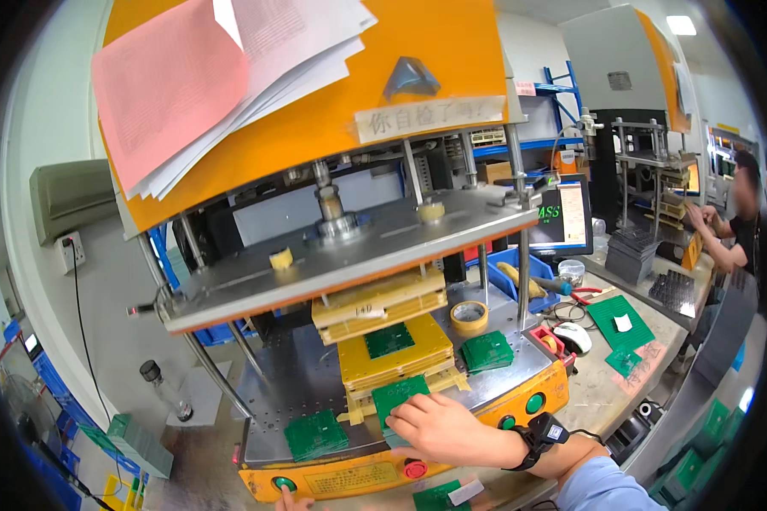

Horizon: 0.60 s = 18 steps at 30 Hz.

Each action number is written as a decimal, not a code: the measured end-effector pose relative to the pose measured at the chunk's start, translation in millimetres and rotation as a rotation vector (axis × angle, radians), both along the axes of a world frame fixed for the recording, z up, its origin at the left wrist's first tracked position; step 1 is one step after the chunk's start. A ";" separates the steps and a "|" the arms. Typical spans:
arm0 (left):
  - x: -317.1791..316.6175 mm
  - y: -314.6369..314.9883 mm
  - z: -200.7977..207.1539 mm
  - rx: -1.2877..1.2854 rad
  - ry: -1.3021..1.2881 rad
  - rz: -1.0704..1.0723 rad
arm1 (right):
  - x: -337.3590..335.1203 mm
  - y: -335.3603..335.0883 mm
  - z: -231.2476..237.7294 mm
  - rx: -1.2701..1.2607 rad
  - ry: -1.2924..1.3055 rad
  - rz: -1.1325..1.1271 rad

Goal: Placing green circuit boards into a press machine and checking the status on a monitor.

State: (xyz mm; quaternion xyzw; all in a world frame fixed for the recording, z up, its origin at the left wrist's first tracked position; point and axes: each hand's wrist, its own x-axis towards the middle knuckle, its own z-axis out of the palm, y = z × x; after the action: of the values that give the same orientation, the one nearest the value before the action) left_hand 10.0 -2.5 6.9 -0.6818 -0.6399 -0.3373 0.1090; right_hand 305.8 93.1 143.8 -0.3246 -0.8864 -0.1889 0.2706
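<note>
My right hand [439, 427] reaches in from the lower right and grips a green circuit board [399, 392] by its near part, just in front of the yellow fixture [435, 349]. Another green board [389, 340] lies on top of that fixture, beneath the upper yellow block [382, 308] of the press. At the lower edge, my left hand [292, 501] shows only partly, a finger stretched out onto the round green button [284, 484] on the machine's front. Stacks of green boards flank the fixture, one at left [315, 435] and one at right [487, 351].
Steel posts carry the press plate [349, 255] overhead. A tape roll [470, 318] sits behind the right stack. A red button [415, 469] is on the front panel. To the right are a monitor [562, 215], a white mouse [573, 338] and a person [733, 226] at another press.
</note>
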 end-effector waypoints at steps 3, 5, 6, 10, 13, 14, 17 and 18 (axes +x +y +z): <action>-7.0 -1.5 -7.8 0.078 -0.069 0.007 | -0.6 -0.9 0.2 0.029 0.003 0.006; -5.6 -4.0 -14.3 0.006 -0.077 0.089 | -1.5 1.4 -2.8 0.012 -0.018 -0.003; -3.9 -4.0 -11.1 0.012 -0.076 0.081 | -1.7 2.0 -4.2 0.017 -0.017 -0.011; -1.8 0.0 -0.3 0.000 -0.103 -0.074 | -3.0 3.4 -7.4 0.006 -0.009 -0.041; -3.6 0.9 1.9 0.010 -0.108 -0.116 | -6.0 5.6 -7.5 0.002 0.000 -0.050; -2.7 -0.2 3.1 0.025 -0.107 -0.110 | -6.5 6.4 -7.3 -0.008 0.007 -0.034; -1.7 0.7 6.9 -0.007 -0.118 -0.127 | -6.0 5.9 -8.0 0.004 0.031 -0.024; -2.7 0.6 5.2 -0.013 -0.110 -0.111 | -6.8 6.7 -8.1 0.022 0.046 -0.003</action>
State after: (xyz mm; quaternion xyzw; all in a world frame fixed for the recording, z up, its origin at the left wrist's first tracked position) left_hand 7.3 -1.9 12.1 -0.6972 -0.6084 -0.3758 0.0504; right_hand 299.0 99.8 135.7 -0.3273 -0.8772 -0.1915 0.2944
